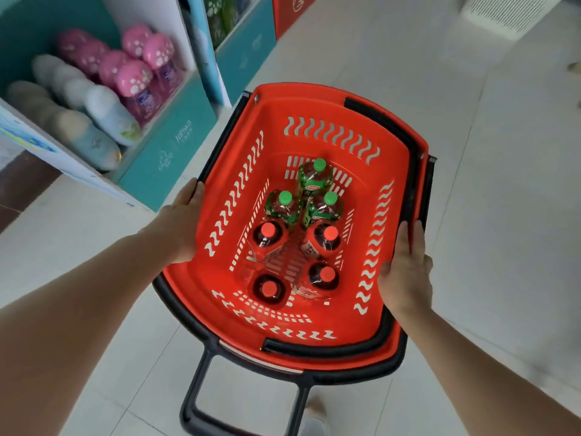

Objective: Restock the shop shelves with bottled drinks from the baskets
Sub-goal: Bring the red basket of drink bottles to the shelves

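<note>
Red plastic fills the middle of the frame: a slotted shopping basket (314, 121) seen from above, held over a pale tiled floor (471, 215). Black handles (380, 113) lie folded along its rim, and a black frame shows beneath its lower end.

Both bare forearms reach in from the bottom corners of the frame. The left hand (184, 220) is at centre left, wrapped over the basket's left rim with the fingers curled around the edge, so it is gripping the basket. The right hand (405, 272) is at centre right, pressed onto the right rim with fingers stretched upward along the black handle; it looks like a hold on the rim, though the thumb side is hidden.

Seven bottles stand upright on the basket's floor, clustered together. Three green-capped bottles (319, 174) sit toward the upper part of the cluster, and four red-capped bottles (268, 239) sit below them in two pairs.

At upper left of the frame, teal display boxes (176, 143) hold pink-topped bottles (135, 80) and pale bottles (103, 111), blurred. A red box (289, 11) stands at top centre.
</note>
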{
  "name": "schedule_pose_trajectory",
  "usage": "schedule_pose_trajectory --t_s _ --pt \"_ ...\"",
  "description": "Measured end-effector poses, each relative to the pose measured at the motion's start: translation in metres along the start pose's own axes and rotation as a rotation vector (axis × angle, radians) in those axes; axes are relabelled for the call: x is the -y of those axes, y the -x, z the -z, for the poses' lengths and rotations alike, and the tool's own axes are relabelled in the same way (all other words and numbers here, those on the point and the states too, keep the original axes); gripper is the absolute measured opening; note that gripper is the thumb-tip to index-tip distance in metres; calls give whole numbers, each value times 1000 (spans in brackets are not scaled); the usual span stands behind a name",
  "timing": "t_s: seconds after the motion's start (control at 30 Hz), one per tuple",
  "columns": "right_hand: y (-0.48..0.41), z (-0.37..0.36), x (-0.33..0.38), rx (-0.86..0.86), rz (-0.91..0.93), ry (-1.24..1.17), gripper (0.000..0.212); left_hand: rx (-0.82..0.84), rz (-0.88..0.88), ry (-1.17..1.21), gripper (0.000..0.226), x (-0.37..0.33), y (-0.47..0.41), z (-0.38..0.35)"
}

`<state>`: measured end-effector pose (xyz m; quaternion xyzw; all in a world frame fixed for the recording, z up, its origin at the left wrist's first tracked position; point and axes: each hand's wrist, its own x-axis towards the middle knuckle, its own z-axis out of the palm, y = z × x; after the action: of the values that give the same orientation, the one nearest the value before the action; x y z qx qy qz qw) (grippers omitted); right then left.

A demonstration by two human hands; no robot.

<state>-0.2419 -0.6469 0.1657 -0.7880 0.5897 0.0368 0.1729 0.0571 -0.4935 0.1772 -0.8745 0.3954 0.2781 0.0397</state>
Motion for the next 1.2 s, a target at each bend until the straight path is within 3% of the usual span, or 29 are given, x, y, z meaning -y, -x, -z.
schedule_pose_trajectory --t_s 0.43,0.8,0.9,1.07,1.2 --pt "-107 48 -64 59 -92 -69 78 -52 -41 -234 107 -131 -114 36" --pt "-271 92 -78 73 -78 -54 82 -41 -100 -295 126 -210 -253 99" --pt "-319 107 -81 115 -59 -2 91 -19 -119 -292 127 -238 -287 123" --pt "-396 143 -88 260 -93 38 123 7 -150 -340 130 -284 -340 162" --pt "-448 170 -89 340 -113 78 133 22 -159 -379 129 -317 -375 186"
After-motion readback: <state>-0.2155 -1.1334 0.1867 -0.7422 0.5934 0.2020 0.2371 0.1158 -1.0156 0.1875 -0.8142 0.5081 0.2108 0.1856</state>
